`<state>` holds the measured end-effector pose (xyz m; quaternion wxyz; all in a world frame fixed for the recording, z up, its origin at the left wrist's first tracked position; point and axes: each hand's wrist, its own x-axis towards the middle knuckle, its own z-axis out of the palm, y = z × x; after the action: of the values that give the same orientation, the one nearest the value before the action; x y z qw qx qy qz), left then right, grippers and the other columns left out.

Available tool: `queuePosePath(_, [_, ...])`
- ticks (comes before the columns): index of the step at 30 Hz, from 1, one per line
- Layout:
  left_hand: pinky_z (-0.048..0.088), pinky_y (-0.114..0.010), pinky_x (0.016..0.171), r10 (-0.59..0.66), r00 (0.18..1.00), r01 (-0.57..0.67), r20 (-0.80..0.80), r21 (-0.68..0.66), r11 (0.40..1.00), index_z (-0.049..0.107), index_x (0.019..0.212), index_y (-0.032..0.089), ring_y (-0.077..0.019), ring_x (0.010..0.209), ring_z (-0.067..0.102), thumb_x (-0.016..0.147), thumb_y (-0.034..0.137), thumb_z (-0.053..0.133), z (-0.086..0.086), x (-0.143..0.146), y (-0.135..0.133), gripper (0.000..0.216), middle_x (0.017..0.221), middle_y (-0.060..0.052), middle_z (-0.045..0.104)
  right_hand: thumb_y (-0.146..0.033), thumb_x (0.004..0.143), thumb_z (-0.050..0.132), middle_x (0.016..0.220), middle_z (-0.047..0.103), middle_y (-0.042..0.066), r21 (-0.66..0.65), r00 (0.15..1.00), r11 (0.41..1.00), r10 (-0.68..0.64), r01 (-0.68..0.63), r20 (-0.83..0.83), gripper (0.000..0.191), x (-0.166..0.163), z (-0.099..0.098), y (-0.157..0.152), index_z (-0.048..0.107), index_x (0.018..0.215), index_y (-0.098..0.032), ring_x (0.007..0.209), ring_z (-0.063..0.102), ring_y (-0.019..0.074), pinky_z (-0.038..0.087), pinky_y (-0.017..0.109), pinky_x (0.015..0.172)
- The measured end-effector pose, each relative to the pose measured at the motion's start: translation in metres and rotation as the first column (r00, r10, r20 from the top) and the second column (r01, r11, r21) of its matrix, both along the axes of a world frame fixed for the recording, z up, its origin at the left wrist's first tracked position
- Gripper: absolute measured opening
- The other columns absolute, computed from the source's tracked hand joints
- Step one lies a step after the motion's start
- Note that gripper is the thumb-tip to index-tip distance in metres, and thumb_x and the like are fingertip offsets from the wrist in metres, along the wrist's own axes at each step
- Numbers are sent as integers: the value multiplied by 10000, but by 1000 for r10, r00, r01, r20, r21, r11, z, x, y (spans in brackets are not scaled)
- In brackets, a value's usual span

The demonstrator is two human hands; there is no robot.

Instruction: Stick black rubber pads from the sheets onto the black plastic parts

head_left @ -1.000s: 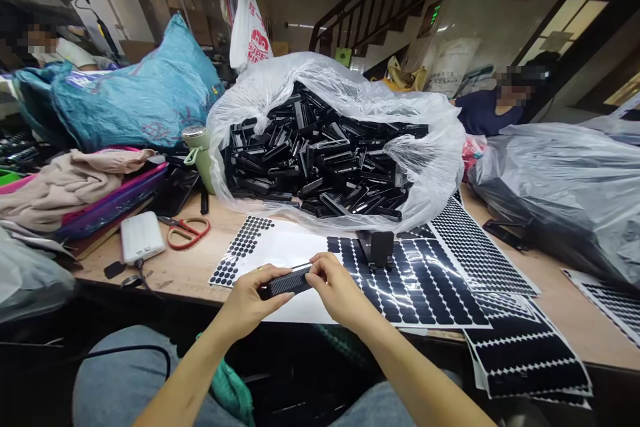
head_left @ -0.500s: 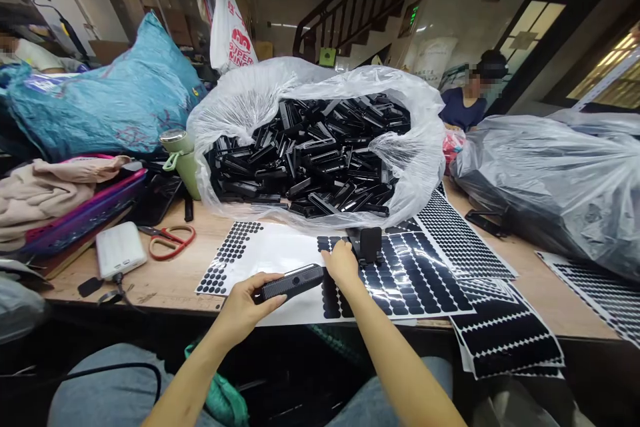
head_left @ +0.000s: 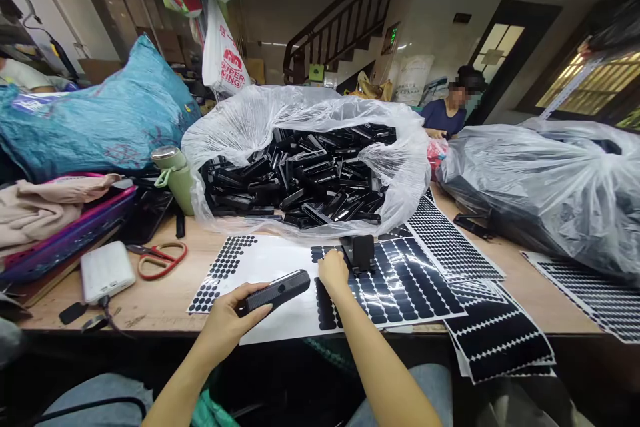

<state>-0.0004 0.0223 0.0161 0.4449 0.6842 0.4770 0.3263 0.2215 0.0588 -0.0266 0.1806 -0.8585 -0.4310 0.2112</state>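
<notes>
Fingers (head_left: 250,289) of the left hand (head_left: 220,327) are closed around the near end of an elongated black piece (head_left: 285,288), with the thumb along its lower edge. The piece is held tilted above white backing, its far end raised and pointing toward the right hand (head_left: 334,273). The fingers of the right hand are bent over the left-hand rows of a dark-patterned sheet (head_left: 400,280); their tips are hidden, and whether they grip anything cannot be told.

Remaining items run from largest to smallest. A pale wooden bench (head_left: 160,300) spans the view and carries the work. On it, behind the hands, lies an open translucent bag (head_left: 230,130), its mouth exposing a heap of black parts (head_left: 310,180). To the right rests a tied translucent bag (head_left: 550,173); to the left, a bulging blue sack (head_left: 95,120). The dark-patterned sheet lies flat in front of the open bag, its rows separated by narrow white lines. Beside it, further sheets (head_left: 500,333) overhang the bench's front edge. A purple basket (head_left: 105,220) at far left bears a beige cloth (head_left: 45,207). Next in size are a green bottle (head_left: 179,183), standing against the open bag's left side, and a white power bank (head_left: 107,270) with a cable attached. Red-handled scissors (head_left: 163,260) lie just beside the power bank. Smallest is a black upright block (head_left: 362,253), near the right hand.
</notes>
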Motion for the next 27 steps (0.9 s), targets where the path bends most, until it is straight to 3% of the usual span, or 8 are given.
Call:
queuePosePath(7, [497,-309,725,29,1000,-29,0,-17,999,645,975,182,-208,795,608,633,388,673,-1,-4,-2,400,881,-54,668,-256,812,444,1039,541,117,86,999,996,-3,6,-35,207,0,-1,-11,536,975,-167,897,582,212,415,295,727])
queuePosePath(12, [503,-299,710,30,999,-29,12,-8,1000,644,982,185,-200,783,611,633,394,674,0,-4,-2,408,873,-51,669,-232,769,505,1094,499,181,93,996,994,-45,52,-81,265,-3,1,-9,529,1004,-114,955,558,279,408,350,757])
queuePosePath(16, [499,-290,707,36,999,-36,5,9,999,650,969,187,-198,782,613,624,414,676,0,-5,-1,414,879,-49,669,-188,778,470,1057,525,194,126,980,990,-38,63,-194,171,0,3,-7,565,896,-110,972,545,280,395,369,787])
queuePosePath(20, [495,-282,691,12,1000,-12,0,-17,1000,639,987,179,-193,773,611,643,402,666,-1,-6,-1,410,882,-53,666,-283,818,424,924,597,115,215,917,977,82,4,-391,212,6,16,-27,567,850,-130,895,579,193,436,298,752])
queuePosePath(22, [493,-290,702,-14,1000,14,0,-20,1000,633,998,179,-197,793,606,656,381,661,0,-6,-1,398,892,-56,664,-346,811,438,886,606,82,252,828,967,158,-21,-538,246,8,28,-45,567,842,-139,851,591,158,461,261,705])
queuePosePath(26, [481,-317,766,-91,996,91,4,28,995,642,979,197,-218,876,586,667,349,651,5,-1,-4,347,929,-56,655,-413,662,634,930,565,70,293,440,956,258,12,-860,283,9,56,-79,575,743,-148,872,562,158,480,278,720])
queuePosePath(27, [475,-321,781,-115,993,115,-4,44,992,642,978,201,-217,881,582,674,346,645,6,1,-5,337,925,-55,651,-417,627,668,915,553,64,287,381,958,257,21,-888,298,8,61,-84,570,710,-148,855,553,153,481,290,730])
